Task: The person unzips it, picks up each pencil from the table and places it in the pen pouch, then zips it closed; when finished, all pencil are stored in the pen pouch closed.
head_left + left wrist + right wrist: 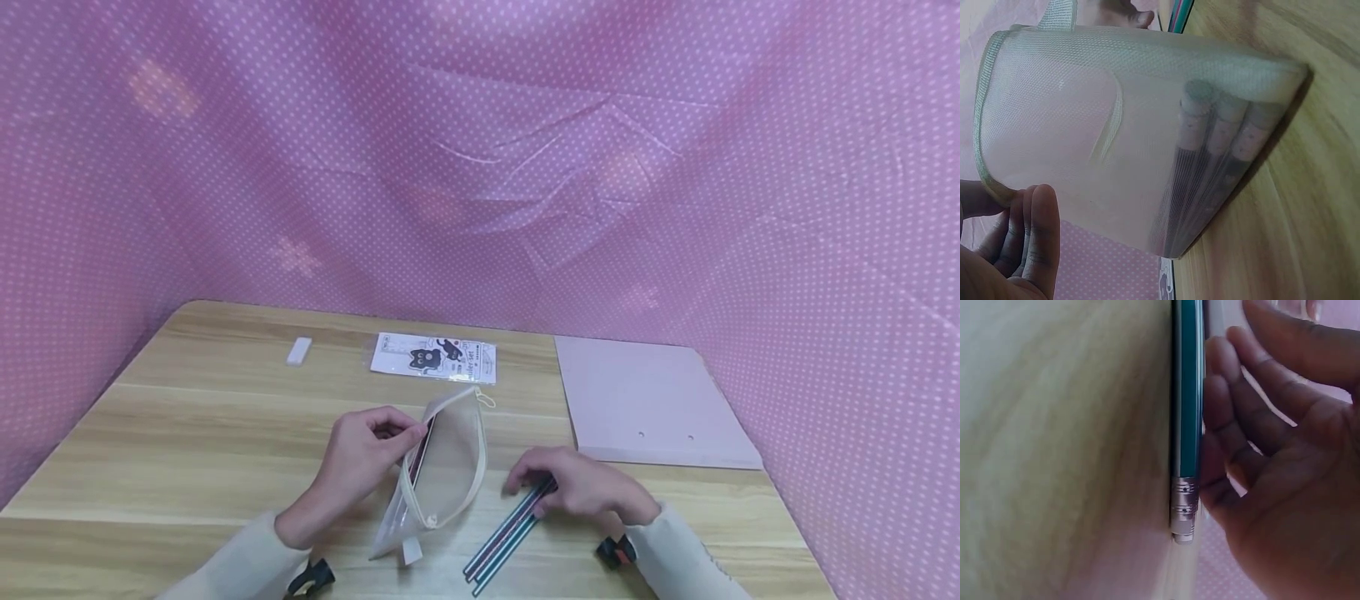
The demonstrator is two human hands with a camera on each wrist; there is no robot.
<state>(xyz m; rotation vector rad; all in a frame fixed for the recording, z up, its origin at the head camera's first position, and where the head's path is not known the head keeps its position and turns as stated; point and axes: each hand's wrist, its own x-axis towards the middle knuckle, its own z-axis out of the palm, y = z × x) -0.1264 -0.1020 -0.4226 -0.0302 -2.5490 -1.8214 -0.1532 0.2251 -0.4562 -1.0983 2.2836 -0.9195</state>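
My left hand (367,446) pinches one side of the opening of a pale mesh zip pouch (390,529), which gapes open on the table. Through the mesh in the left wrist view, pencils (1192,128) with eraser ends lie along the bottom of the pouch. To the right of the pouch, my right hand (573,483) is over a small bundle of teal and dark pencils (504,546) lying on the wood. In the right wrist view its relaxed fingers (1217,403) lie along a teal pencil (1186,412) with a metal ferrule, and the thumb stands apart.
Behind the pouch lies a ruler set (435,357) in clear packaging with black cats on it. A white eraser (298,351) sits at the back left. At the right is a flat pale lilac folder (652,400) with two holes. Pink dotted cloth (480,208) encloses the table.
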